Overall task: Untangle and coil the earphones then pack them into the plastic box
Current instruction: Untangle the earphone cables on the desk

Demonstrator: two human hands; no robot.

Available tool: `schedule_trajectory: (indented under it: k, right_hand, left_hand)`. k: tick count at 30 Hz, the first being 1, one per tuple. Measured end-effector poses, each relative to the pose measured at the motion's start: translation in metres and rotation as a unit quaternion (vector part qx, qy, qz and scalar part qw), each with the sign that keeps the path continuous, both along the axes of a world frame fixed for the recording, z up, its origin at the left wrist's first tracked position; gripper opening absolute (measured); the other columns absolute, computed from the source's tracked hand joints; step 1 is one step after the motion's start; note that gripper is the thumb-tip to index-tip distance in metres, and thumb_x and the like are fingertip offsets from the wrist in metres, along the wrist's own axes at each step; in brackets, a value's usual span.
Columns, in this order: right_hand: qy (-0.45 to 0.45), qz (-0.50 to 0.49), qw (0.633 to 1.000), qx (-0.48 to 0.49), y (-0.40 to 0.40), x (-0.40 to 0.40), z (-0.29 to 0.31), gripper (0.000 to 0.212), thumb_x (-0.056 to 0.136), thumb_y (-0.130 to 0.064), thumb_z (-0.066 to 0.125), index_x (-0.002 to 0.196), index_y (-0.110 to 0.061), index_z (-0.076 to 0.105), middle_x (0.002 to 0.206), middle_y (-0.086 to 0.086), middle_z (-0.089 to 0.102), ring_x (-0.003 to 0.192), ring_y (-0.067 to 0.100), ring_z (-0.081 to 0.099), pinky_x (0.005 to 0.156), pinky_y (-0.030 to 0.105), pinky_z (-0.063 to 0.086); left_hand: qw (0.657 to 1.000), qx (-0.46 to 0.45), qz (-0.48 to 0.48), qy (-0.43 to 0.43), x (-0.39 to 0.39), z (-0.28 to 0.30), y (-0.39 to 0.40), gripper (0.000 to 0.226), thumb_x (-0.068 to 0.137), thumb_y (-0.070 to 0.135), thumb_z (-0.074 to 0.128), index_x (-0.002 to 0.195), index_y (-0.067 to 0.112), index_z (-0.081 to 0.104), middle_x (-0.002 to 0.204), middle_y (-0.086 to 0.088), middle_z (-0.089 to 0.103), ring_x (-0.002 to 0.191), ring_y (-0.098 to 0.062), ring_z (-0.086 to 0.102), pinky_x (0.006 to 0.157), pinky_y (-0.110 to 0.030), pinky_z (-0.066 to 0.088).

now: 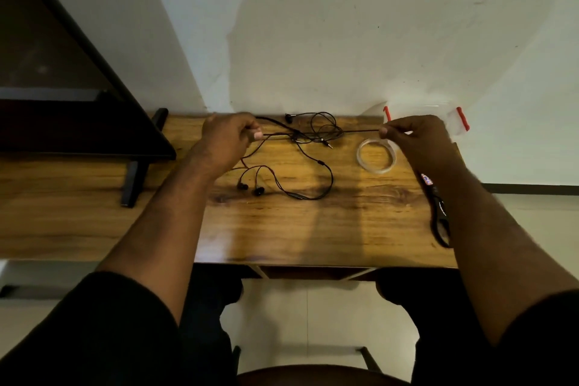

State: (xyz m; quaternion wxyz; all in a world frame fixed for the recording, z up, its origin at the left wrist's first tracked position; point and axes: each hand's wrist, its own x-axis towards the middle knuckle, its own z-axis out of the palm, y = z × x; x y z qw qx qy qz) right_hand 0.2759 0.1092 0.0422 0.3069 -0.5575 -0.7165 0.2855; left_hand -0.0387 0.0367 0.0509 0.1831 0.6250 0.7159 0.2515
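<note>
Earphones (294, 163) are lying tangled across the middle of the wooden table (282, 229), and we are stretching one length of their cord taut above the knot. Our left hand (228, 138) is pinching the cord between thumb and curled fingers (257, 135) at the left end; our right hand (416, 141) is pinching the other end with its fingertips pressed together. Two earbuds (250, 189) are resting side by side near the table's centre, and a plug is lying just below the knot. Behind our right hand the clear plastic box (426, 113) with red clips is sitting against the wall. A tape roll (376, 155) is lying just beside that hand, and scissors (438, 213) are lying by the right edge.
</note>
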Motion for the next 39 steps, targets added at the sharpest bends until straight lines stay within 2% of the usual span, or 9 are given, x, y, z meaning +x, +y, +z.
schedule_trajectory:
  k: [3,8,11,14,16,20,25,31,39]
  right_hand:
    - [-0.011,-0.039,0.999,0.031,0.004,0.014,0.004,0.018,0.088,-0.022,0.067,0.095,-0.007,0.075,0.091,0.001,0.070,0.091,0.016,0.064,0.079,-0.005,0.028]
    - [-0.011,-0.060,0.998,0.018,0.007,0.011,-0.006,0.020,0.088,-0.022,0.067,0.096,-0.005,0.075,0.095,0.011,0.073,0.092,0.023,0.066,0.081,0.026,0.044]
    - [-0.019,-0.066,0.998,0.016,0.007,0.006,-0.009,0.024,0.087,-0.025,0.068,0.101,-0.007,0.073,0.102,0.010,0.072,0.100,0.026,0.063,0.077,0.024,0.040]
    - [-0.176,-0.075,0.981,0.015,0.004,-0.007,-0.005,0.057,0.083,-0.039,0.071,0.134,-0.019,0.054,0.140,0.006,0.051,0.127,0.034,0.043,0.099,0.039,0.036]
    - [-0.079,-0.016,0.997,-0.017,-0.006,-0.030,0.003,0.067,0.082,-0.031,0.072,0.142,-0.023,0.043,0.147,0.004,0.043,0.125,0.026,0.049,0.101,0.037,0.040]
    - [0.199,0.169,0.952,-0.159,-0.039,-0.082,0.012,0.054,0.088,-0.003,0.064,0.135,-0.025,0.049,0.127,0.004,0.061,0.085,0.019,0.069,0.074,0.035,0.059]
    - [0.097,0.165,0.979,-0.071,-0.036,-0.086,0.008,0.037,0.082,-0.010,0.072,0.117,-0.020,0.066,0.100,-0.002,0.073,0.091,0.016,0.068,0.078,0.025,0.055]
    - [0.065,0.152,0.986,-0.035,-0.024,-0.075,-0.002,0.022,0.078,-0.012,0.076,0.100,-0.010,0.074,0.088,0.003,0.074,0.078,0.016,0.071,0.073,0.040,0.060]
    - [0.155,-0.006,0.987,-0.032,0.007,-0.017,0.005,0.019,0.077,-0.003,0.076,0.095,-0.005,0.074,0.076,0.013,0.073,0.072,0.028,0.070,0.076,0.040,0.059]
  left_hand:
    - [0.999,0.042,0.026,0.014,-0.010,0.002,0.004,0.012,0.093,0.009,0.055,0.090,0.014,0.066,0.076,0.010,0.058,0.075,-0.019,0.057,0.104,-0.046,0.038]
    - [0.992,0.089,0.069,-0.061,0.010,0.001,0.006,0.016,0.096,0.006,0.043,0.091,0.018,0.052,0.076,0.005,0.053,0.058,-0.005,0.042,0.054,-0.023,0.037]
    - [0.984,0.084,0.074,-0.141,0.017,-0.003,0.011,0.009,0.097,0.013,0.045,0.093,0.015,0.053,0.070,0.010,0.048,0.059,-0.007,0.043,0.063,-0.033,0.048]
    - [0.976,0.067,0.022,-0.205,0.030,0.005,0.010,0.008,0.096,0.019,0.052,0.093,0.015,0.059,0.071,0.012,0.052,0.064,-0.002,0.046,0.065,-0.026,0.047]
    - [0.977,0.050,-0.030,-0.203,0.047,0.006,0.007,0.007,0.094,0.017,0.057,0.090,0.015,0.063,0.080,0.009,0.060,0.070,0.002,0.051,0.064,-0.017,0.042]
    - [0.979,0.045,-0.079,-0.181,0.071,-0.002,0.008,0.012,0.086,0.013,0.065,0.076,0.018,0.068,0.076,0.007,0.065,0.070,0.002,0.055,0.065,-0.019,0.040]
    - [0.977,0.027,-0.067,-0.202,0.065,-0.007,0.007,0.009,0.083,0.015,0.070,0.075,0.014,0.073,0.077,0.006,0.069,0.076,-0.004,0.061,0.069,-0.021,0.044]
    - [0.982,-0.047,-0.108,-0.149,0.056,0.005,0.011,0.014,0.089,0.017,0.064,0.076,0.021,0.066,0.073,0.015,0.060,0.069,0.005,0.051,0.063,-0.020,0.036]
    - [0.991,-0.030,-0.018,-0.131,0.000,0.020,0.010,0.009,0.089,0.021,0.065,0.087,0.017,0.073,0.092,0.000,0.070,0.088,-0.012,0.062,0.075,-0.023,0.044]
